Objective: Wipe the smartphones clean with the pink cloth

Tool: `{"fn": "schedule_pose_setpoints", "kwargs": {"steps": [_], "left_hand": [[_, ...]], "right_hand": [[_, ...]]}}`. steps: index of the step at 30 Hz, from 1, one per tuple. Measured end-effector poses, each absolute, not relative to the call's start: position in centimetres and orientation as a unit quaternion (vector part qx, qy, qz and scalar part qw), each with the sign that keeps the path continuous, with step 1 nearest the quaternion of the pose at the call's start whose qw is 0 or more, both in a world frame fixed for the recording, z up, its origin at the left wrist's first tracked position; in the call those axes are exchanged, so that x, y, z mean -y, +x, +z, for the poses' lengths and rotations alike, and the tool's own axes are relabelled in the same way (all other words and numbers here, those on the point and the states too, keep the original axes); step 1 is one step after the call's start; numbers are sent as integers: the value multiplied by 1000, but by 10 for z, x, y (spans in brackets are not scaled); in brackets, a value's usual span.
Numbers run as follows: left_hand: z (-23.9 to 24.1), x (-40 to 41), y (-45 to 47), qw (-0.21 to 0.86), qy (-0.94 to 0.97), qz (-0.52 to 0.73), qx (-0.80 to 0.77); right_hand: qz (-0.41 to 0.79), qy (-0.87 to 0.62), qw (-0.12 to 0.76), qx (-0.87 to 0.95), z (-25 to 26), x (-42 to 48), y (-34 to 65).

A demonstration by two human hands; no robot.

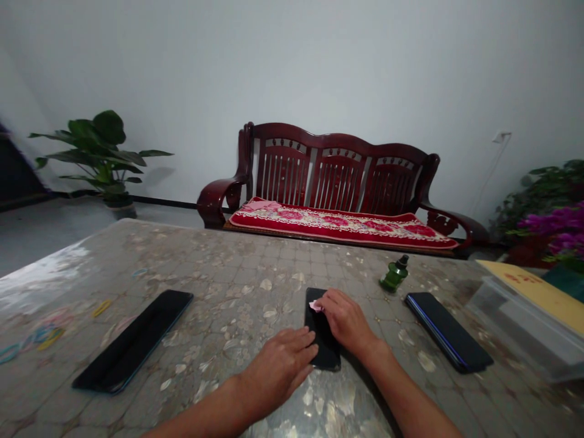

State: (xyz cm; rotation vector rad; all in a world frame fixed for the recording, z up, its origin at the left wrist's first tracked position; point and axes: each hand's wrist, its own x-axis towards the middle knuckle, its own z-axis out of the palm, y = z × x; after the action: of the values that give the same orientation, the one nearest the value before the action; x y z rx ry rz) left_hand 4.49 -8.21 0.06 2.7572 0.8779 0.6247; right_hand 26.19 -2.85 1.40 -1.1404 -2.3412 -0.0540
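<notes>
A black phone [323, 350] lies flat on the patterned table [237, 286], in front of me. My right hand [345, 319] rests on top of it, fingers pressed on a small pink cloth [314, 306] near the phone's far end. My left hand [278, 365] lies flat on the table with its fingertips against the phone's left edge. A second black phone [448, 331] lies to the right. A third, larger dark phone [135, 338] lies to the left. A small green bottle [394, 274] stands beyond my right hand.
A clear plastic box with a yellow lid [529, 310] sits at the right edge. Coloured rubber bands [43, 333] are scattered at the left. Behind the table stand a red wooden bench [335, 188], a leafy plant [101, 155] and purple flowers [559, 228].
</notes>
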Motion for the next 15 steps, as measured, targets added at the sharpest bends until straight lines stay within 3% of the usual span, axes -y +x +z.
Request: {"fn": "schedule_pose_setpoints", "kwargs": {"steps": [15], "left_hand": [[-2,82,45,82,928,216,-293]], "right_hand": [[-4,-426,304,852,5,26,270]]}}
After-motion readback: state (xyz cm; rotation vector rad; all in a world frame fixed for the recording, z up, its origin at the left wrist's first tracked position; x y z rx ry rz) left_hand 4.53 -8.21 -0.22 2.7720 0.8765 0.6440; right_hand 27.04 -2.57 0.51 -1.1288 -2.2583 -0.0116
